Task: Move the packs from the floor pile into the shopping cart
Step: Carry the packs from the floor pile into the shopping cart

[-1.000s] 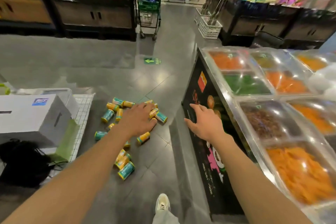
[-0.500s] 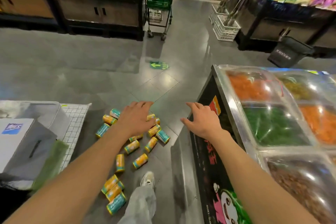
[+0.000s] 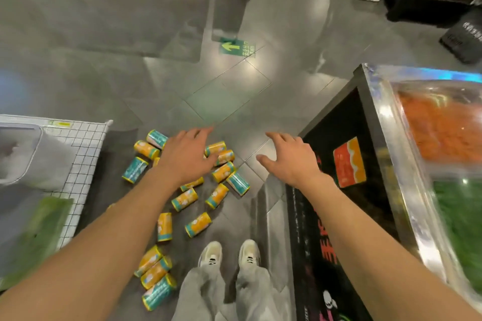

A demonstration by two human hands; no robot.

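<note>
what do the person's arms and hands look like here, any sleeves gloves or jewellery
Both forearms are bare right down the frame: no sleeve shows. The left hand and the right hand wear no gloves, and no watch, bracelet or ring is visible on the sides that show. Lower down, light grey trousers and pale sneakers are worn.

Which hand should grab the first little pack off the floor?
Probably the left hand. It hangs open right above the packs on the floor, with the cart on that same side. The right hand is also open but off beside the black counter, away from the pile.
</note>
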